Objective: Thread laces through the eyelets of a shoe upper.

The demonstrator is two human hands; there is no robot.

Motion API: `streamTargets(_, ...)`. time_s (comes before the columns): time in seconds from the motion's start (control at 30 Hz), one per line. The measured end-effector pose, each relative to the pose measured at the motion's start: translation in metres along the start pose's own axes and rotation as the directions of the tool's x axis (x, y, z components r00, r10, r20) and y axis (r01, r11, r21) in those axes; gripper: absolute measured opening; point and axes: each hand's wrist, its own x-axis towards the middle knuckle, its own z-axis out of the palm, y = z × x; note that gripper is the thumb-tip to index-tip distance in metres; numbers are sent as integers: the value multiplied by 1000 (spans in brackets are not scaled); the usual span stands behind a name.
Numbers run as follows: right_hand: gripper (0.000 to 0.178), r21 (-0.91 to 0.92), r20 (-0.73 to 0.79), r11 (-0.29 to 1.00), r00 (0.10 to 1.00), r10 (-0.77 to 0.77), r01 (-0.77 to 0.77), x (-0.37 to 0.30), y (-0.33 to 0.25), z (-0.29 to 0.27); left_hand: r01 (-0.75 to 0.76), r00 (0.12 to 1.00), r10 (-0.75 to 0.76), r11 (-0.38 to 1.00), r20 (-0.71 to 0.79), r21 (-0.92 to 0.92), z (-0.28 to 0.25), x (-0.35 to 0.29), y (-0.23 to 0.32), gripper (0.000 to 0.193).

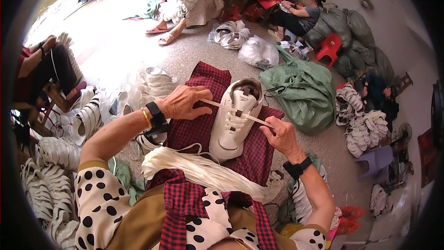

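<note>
A white sneaker (226, 134) lies across my lap on a red and black checked cloth (192, 127), its heel opening away from me and its toe toward me. A flat white shoelace (215, 104) runs through the shoe's upper eyelets, with one end drawn out to each side. My left hand (185, 103) pinches the left end, and my right hand (281, 136) pinches the other end on the right. Closer to my body, a thick bundle of loose white shoelaces (199, 169) lies across the cloth.
Stacks of white shoe uppers (58, 153) lie on the left, with more (367, 132) at the right. A large green sack (303, 92) sits beyond my right hand. Several other people sit around, one beside a red stool (328, 48). A purple stool (377, 159) stands at the right.
</note>
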Motion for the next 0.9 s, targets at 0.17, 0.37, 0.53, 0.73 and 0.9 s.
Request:
streamTargets(0.17, 16, -70, -69, 996, 995, -67, 62, 3, 8, 13, -139, 990, 134, 968, 38, 210, 6, -5, -21, 15)
streamTargets(0.37, 20, -165, -19, 982, 995, -96, 92, -2, 23, 8, -87, 995, 93, 984, -30, 157, 5, 4, -50, 7)
streamTargets(0.53, 17, -335, 35, 933, 991, -130, 134, -47, 59, -31, 93, 994, -75, 970, -85, 224, -36, -47, -75, 18)
streamTargets(0.73, 13, -477, -23, 869, 990, 138, -132, -87, 87, -138, 281, 931, -150, 875, -332, 394, -138, -86, -89, 12)
streamTargets(0.9, 8, -555, -72, 790, 961, 267, -261, -105, 88, -192, 381, 890, -209, 828, -404, 411, -173, -96, -77, 4)
